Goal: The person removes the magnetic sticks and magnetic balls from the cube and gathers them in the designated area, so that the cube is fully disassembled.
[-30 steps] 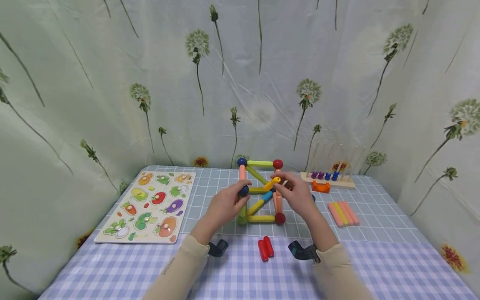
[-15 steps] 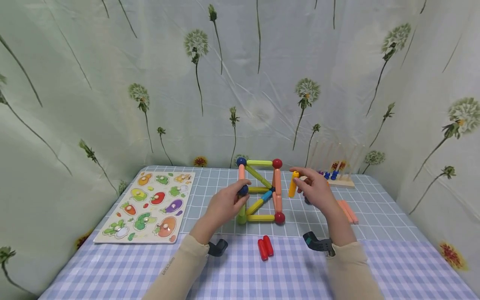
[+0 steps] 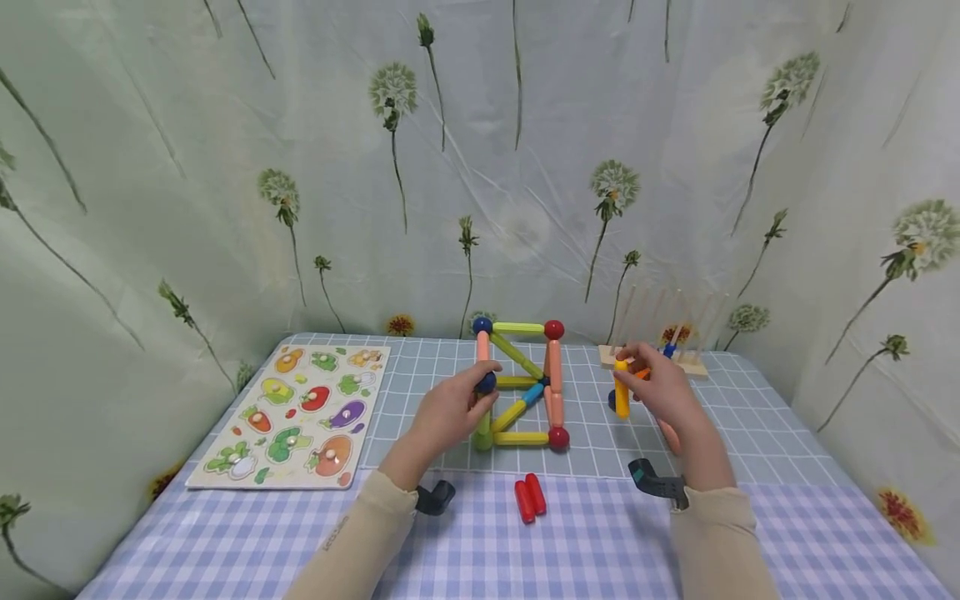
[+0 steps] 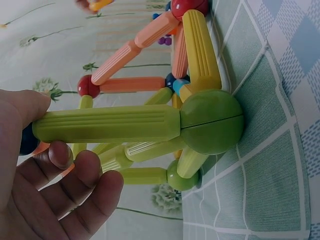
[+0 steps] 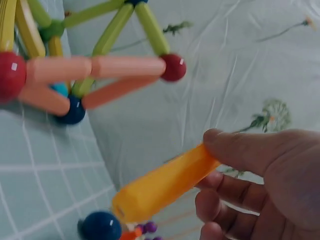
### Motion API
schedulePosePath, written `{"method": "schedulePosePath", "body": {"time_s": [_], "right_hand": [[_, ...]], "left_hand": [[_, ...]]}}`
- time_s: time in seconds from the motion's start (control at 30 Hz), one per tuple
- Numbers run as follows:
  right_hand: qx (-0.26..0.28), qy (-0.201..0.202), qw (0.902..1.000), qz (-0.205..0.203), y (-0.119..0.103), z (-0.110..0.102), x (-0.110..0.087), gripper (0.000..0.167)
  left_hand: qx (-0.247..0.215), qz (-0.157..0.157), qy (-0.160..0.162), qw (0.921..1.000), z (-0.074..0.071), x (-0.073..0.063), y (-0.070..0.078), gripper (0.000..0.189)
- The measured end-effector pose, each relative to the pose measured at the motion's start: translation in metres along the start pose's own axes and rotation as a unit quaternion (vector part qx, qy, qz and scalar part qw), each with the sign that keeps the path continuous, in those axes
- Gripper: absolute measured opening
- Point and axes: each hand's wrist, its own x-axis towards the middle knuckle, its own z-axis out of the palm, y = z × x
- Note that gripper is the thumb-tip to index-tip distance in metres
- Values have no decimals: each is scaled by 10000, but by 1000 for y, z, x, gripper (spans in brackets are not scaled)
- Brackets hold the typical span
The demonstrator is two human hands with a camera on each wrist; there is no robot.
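While your left hand (image 3: 448, 410) grips a blue ball (image 3: 487, 383) and your right hand (image 3: 662, 385) pinches an orange stick (image 3: 622, 392), flowery cloth (image 3: 337, 108) hangs behind the checked worktop (image 3: 480, 558).

2 beige-sleeved arms (image 3: 367, 533) extend from the bottom edge: bare left hand (image 3: 453, 408) pinching mid-frame, bare right hand (image 3: 666, 390) pinching centre-right.

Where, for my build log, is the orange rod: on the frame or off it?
Off: the right hand holds the orange rod apart from the frame.
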Motion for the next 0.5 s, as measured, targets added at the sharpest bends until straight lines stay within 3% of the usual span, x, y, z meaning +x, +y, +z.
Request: {"method": "schedulePosePath", "body": {"time_s": [0.5], "right_hand": [[-779,-430,9931,764,48,-2,5,33]], "left_hand": [[29,5,12,10000,1,1,0,40]]}}
